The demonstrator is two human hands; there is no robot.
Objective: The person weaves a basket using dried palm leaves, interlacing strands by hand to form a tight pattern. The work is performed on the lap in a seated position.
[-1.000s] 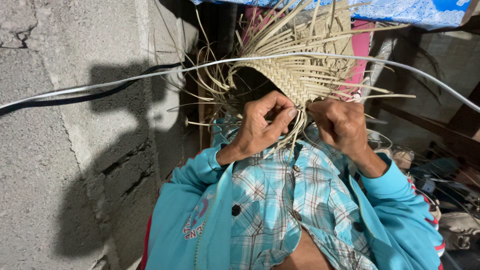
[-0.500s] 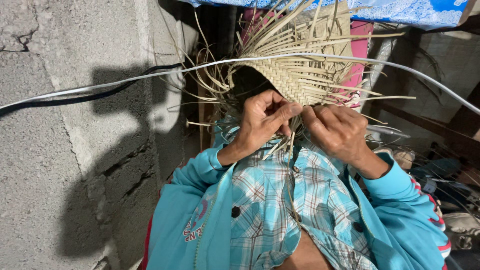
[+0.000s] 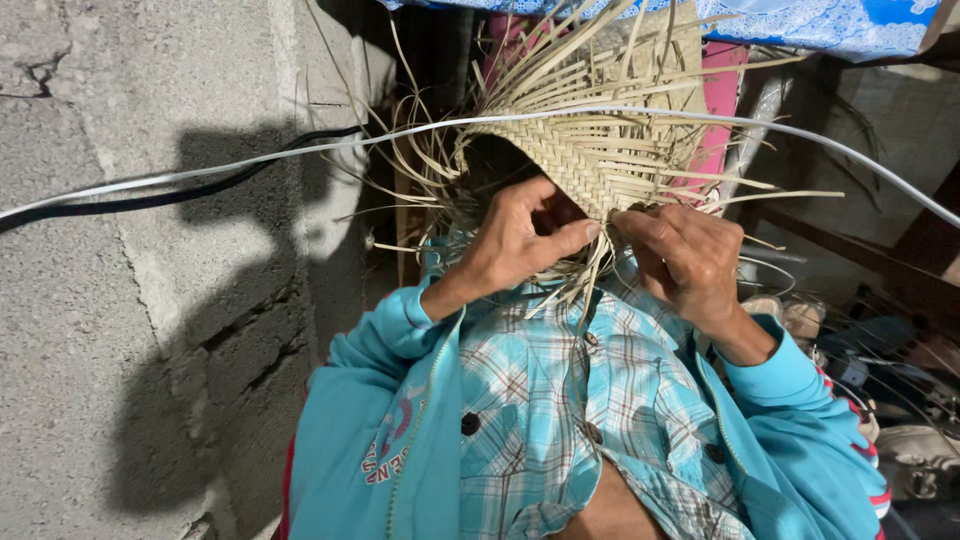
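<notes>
— Straw, mostly. A half-woven straw piece [image 3: 600, 150], pale and dry, flat strips plaited in a tight herringbone that curves like a shallow dome. It sits high in the view, just above both hands, in front of the chest.

— And the edges?

— Ragged. Loose strips fan out stiffly upward and to both sides, and a few hang down between the hands.

— What is the left hand [image 3: 515, 245] doing?

— Fingers curled in, thumb stretched out and pressed against the lower rim of the weave. It has hold of the strips there.

— The right hand [image 3: 685, 260]?

— Closed too, knuckles up, fingertips pinching strands at the same rim. The two hands nearly meet.

— Anything around them?

— A thin white cable [image 3: 250, 162] crosses in front of the weave, smooth and slightly bowed, with a black cable [image 3: 150, 198] beside it on the left. Behind that stands a rough grey block wall [image 3: 130, 330], cracked at the joints. Below the hands lie a checked shirt [image 3: 560, 400] with dark buttons and a soft turquoise jacket [image 3: 370, 440] with a zip.
</notes>
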